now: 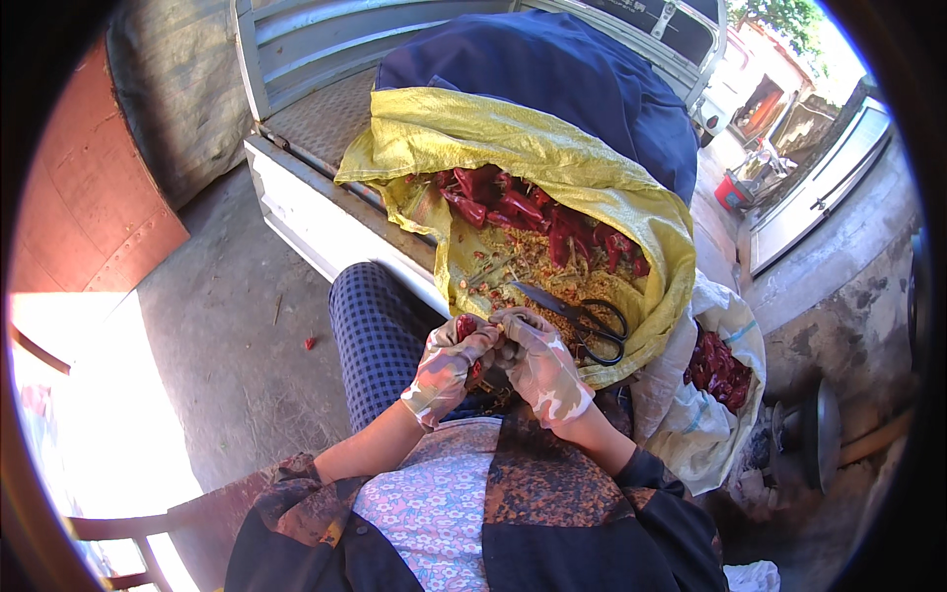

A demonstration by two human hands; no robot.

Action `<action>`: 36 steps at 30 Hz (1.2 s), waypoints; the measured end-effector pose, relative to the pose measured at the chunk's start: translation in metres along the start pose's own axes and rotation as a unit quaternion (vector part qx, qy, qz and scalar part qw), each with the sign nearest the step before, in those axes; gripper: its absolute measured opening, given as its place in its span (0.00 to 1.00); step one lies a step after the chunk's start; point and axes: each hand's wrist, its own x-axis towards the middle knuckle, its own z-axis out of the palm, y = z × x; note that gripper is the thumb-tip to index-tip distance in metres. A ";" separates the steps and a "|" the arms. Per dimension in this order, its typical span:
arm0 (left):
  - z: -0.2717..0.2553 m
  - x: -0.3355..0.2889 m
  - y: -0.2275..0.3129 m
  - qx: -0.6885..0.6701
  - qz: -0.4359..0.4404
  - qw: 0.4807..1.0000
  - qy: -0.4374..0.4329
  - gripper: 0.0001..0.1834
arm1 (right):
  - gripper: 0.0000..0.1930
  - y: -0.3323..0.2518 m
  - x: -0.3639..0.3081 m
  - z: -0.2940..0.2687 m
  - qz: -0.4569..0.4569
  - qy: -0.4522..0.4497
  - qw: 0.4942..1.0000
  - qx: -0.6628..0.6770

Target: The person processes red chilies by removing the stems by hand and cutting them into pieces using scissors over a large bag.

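Note:
My left hand (452,367), in a camouflage-patterned glove, is closed around a dark red chili pepper (466,327), part of which shows between the fingers. Against its fingertips, my gloved right hand (544,368) pinches something too small and covered to make out. Both hands are over my lap, at the near edge of an open yellow woven sack (631,176). Inside the sack lie several red chili peppers (523,205) and a spread of loose yellowish seeds and bits (513,259). Scissors (604,333) with black handles rest there, just beyond my right hand.
To the right stands a white woven sack (735,434) holding red pepper pieces (718,373). The yellow sack lies on a truck bed (321,118) beside dark blue cloth (533,61). A red bucket (732,192) sits farther right; a small red scrap (310,343) lies on the concrete floor.

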 end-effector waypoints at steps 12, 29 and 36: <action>0.001 -0.002 0.000 -0.111 -0.043 0.993 -0.007 0.04 | 0.07 -0.012 0.011 -0.015 0.069 -0.017 0.991 0.117; -0.026 0.009 -0.006 -0.266 -0.098 0.957 -0.065 0.06 | 0.23 -0.076 0.074 -0.078 -0.231 0.198 0.558 -0.772; -0.015 0.007 0.007 -0.194 -0.142 0.963 -0.119 0.25 | 0.17 -0.097 0.108 -0.059 0.056 0.218 0.380 -0.897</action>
